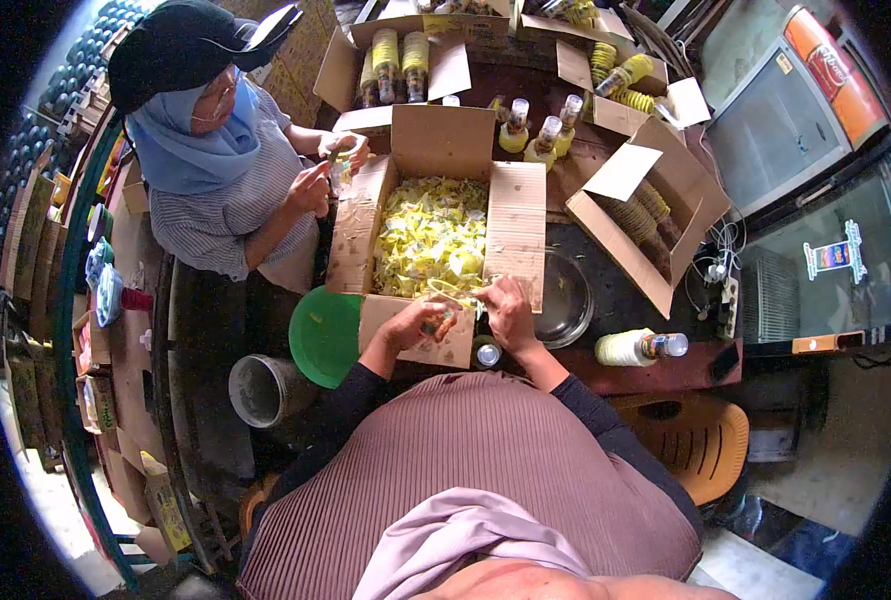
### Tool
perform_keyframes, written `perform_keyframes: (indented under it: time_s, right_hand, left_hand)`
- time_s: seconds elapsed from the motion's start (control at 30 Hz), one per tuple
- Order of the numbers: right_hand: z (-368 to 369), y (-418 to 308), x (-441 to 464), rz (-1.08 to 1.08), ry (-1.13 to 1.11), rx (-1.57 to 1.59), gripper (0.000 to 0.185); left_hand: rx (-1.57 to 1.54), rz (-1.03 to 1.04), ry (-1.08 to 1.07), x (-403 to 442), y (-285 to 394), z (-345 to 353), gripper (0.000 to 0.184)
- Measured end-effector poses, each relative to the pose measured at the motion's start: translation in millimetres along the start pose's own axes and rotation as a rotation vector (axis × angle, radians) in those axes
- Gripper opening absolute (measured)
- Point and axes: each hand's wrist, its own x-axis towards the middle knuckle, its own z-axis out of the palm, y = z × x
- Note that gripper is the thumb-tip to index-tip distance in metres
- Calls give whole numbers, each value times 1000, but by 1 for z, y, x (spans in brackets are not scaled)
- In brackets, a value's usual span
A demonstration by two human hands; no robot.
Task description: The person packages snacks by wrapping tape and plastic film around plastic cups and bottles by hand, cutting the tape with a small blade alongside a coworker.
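Both my hands are over the near edge of an open cardboard box (515, 235) filled with yellow and clear plastic pieces (430, 232). My left hand (420, 328) has its fingers curled around a small clear cup-like piece with a yellow rim (449, 292). My right hand (508, 315) pinches at the right side of that rim, fingers together. Just below my hands, between them, stands a bottle with a clear cap (487, 353). A stack of yellow-rimmed cups (625, 348) lies on its side to the right.
A co-worker (225, 170) at the left holds a small clear piece. A green basin (323, 338) and a grey bucket (258, 390) are at the left. A metal bowl (570, 300), an open carton (605, 225) and several capped bottles (542, 145) are beyond my right hand.
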Motion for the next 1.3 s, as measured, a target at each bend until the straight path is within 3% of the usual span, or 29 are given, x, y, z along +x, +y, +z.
perform_keyframes:
  time_s: [0.07,0.13,0.27,0.43,0.6,0.67,0.73,0.87,1.13,1.3]
  right_hand:
    - [2,3,1,118,-12,116,14]
    - [9,13,0,322,66,316,13]
    - [-4,9,4,439,74,379,13]
    - [-4,-9,4,302,134,347,14]
    - [-15,-28,9,68,209,158,9]
    - [-16,-30,9,91,187,170,10]
    - [-17,-32,10,66,184,149,10]
    - [-18,-36,11,88,146,126,9]
    - [-3,-29,13,156,166,108,7]
    - [4,-21,12,250,104,276,5]
  left_hand:
    - [179,60,116,4,5,11,38]
    - [438,387,220,9,5,9,40]
    - [368,464,319,14,4,4,53]
    - [696,697,451,23,2,16,52]
    - [625,684,477,30,-8,18,47]
    - [574,661,442,33,-11,17,45]
    - [329,568,442,37,-16,20,39]
    - [447,607,514,40,-22,25,43]
    - [391,548,522,38,-19,28,42]
    - [463,505,537,40,-21,17,51]
